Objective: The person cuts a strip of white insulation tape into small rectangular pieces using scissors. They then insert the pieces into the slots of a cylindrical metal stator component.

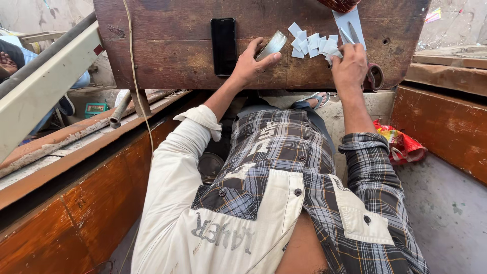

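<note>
Two bare hands work at a worn, dark wooden bench [177, 56], seen from above by a head-worn camera. The left hand [251, 63] is closed around a strip of shiny grey metal [272, 45], thumb and fingers pinching its lower end while the rest of the curved strip angles up and to the right over the wood. The right hand [349, 66] rests further right on the bench top, fingers curled over a few of the small pale cut pieces [312, 43]; just how tightly it grips them cannot be told, since the back of the hand hides the fingertips. The remaining pieces lie scattered in a loose cluster between the two hands, some overlapping. A larger grey sheet [347, 23] sits just above the right hand, with a pair of scissors [351, 34] lying across it. A black phone [223, 45] lies face up on the bench, just left of the left hand. The person wears a plaid shirt with white panels. A crumpled red and yellow wrapper [401, 144] lies on the floor to the right, near a reddish wooden panel [446, 127].
</note>
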